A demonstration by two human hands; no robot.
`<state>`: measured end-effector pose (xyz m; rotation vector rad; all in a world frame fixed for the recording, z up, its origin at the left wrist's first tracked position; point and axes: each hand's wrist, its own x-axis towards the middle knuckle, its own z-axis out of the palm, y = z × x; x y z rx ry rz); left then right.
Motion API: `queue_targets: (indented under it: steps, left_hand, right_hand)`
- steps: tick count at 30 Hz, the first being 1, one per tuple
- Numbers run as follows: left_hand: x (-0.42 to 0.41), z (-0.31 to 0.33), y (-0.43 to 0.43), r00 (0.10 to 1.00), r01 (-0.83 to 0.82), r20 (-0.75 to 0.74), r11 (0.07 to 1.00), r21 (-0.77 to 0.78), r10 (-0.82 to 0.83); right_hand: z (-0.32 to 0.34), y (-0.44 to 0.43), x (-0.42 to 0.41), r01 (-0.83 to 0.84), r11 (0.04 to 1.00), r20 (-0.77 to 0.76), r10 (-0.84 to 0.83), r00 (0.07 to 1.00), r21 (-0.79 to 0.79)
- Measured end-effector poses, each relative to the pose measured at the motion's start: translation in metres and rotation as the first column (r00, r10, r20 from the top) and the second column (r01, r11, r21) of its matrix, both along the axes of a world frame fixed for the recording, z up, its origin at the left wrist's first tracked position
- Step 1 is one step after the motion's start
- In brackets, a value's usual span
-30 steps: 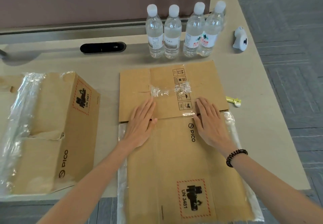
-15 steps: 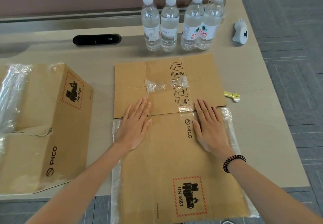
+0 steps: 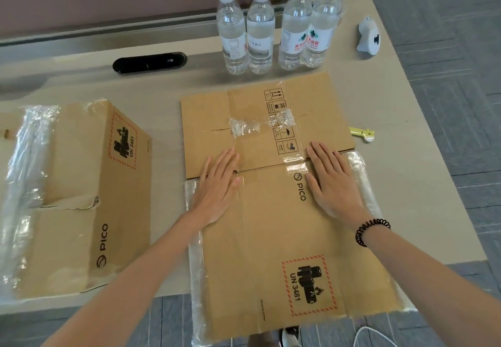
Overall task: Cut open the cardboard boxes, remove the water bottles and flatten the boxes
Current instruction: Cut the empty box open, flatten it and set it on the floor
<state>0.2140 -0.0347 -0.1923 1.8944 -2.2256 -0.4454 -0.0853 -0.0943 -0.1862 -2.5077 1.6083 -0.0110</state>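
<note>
A flattened cardboard box (image 3: 271, 238) with PICO print and clear tape lies in front of me, its near end hanging over the table edge. My left hand (image 3: 217, 189) and my right hand (image 3: 332, 184) press flat on it, fingers straight, on either side of the fold line. Several water bottles (image 3: 276, 26) stand upright in a row behind the box. A second, still upright cardboard box (image 3: 81, 197), wrapped in crinkled tape, stands at the left.
A small yellow cutter (image 3: 363, 134) lies right of the flat box. A white tape dispenser (image 3: 368, 36) sits at the far right. A black oval socket cover (image 3: 149, 62) is set in the beige table (image 3: 406, 184). Grey carpet lies beyond the edge.
Both hands stay pressed flat on the box, shifted slightly toward me along it. The view has tilted a little; the objects have not moved.
</note>
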Motion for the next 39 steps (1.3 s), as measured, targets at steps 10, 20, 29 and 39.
queue_targets:
  steps: [10, 20, 29, 39]
  left_hand:
    - [0.023, 0.027, 0.010, 0.861, -0.504, -0.128, 0.858, -0.096, 0.491]
    - [0.019, 0.038, 0.008, 0.488, -0.806, -0.130, 0.503, 0.312, 0.863]
    - [0.031, 0.034, 0.002, 0.351, -0.775, -0.280, 0.445, 0.449, 0.894]
    - [0.036, 0.046, 0.008, 0.370, -0.726, -0.373, 0.516, 0.455, 0.851]
  right_hand:
    - [0.028, -0.007, -0.020, 0.518, 0.852, 0.271, -0.517, 0.812, 0.076]
    - [0.036, -0.036, -0.029, 0.589, 0.520, 0.440, -0.850, 0.289, 0.619]
    - [0.043, -0.050, -0.022, 0.519, 0.392, 0.371, -0.917, 0.149, 0.760]
    - [0.057, -0.030, -0.009, 0.435, 0.585, 0.535, -0.808, 0.246, 0.684]
